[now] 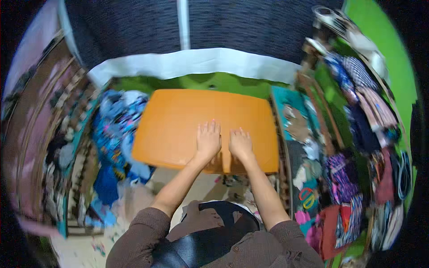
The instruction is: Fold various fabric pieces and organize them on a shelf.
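Note:
An orange table (174, 120) with rounded corners stands in front of me, its top bare apart from my hands. Near the middle of its front half, my left hand (208, 140) is palm down, fingers stretched forward and a little apart. Beside it, separated by a small gap, my right hand (241, 144) is also palm down with its fingers pointing forward. Neither hand holds anything. The picture is slightly blurred, so I cannot tell how firmly the hands touch the tabletop. Both forearms reach in from below, out of brown sleeves.
Blue fabrics (116, 129) are heaped against the table's left side. On the right, a teal and dark surface (295, 156) carries small items, including a pair of scissors (307, 196). Clothes (373, 107) hang along the green right wall. Dark curtains (250, 27) cover the back.

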Demonstrator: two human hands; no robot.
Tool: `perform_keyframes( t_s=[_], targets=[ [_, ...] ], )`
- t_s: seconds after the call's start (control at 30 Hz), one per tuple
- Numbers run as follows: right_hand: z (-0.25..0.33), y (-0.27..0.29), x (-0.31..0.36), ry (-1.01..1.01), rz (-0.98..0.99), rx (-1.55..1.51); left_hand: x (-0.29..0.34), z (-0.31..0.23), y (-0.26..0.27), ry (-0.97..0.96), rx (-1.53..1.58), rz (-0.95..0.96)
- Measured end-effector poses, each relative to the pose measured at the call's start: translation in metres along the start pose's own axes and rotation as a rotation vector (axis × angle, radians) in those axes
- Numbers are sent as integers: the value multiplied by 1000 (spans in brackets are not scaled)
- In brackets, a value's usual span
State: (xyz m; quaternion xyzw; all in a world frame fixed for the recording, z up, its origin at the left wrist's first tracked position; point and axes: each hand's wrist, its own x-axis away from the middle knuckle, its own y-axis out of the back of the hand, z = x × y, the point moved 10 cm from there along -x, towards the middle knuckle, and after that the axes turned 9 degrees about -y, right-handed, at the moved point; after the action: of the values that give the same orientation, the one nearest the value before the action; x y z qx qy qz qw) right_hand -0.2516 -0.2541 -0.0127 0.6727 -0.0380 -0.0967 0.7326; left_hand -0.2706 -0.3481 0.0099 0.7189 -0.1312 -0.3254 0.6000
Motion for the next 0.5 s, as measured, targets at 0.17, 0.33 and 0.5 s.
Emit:
perform_keyframes(
  t_s=[0.17, 0.33, 0.5],
  targets=[
    [183, -47, 23, 294, 138, -89, 132, 137, 14, 327, -62, 117],
    [333, -72, 78, 632, 216, -92, 267, 223, 40, 623, -114, 104],
    [419, -80, 106, 818, 98, -261, 336, 279, 56, 815, -134, 32]
  ],
)
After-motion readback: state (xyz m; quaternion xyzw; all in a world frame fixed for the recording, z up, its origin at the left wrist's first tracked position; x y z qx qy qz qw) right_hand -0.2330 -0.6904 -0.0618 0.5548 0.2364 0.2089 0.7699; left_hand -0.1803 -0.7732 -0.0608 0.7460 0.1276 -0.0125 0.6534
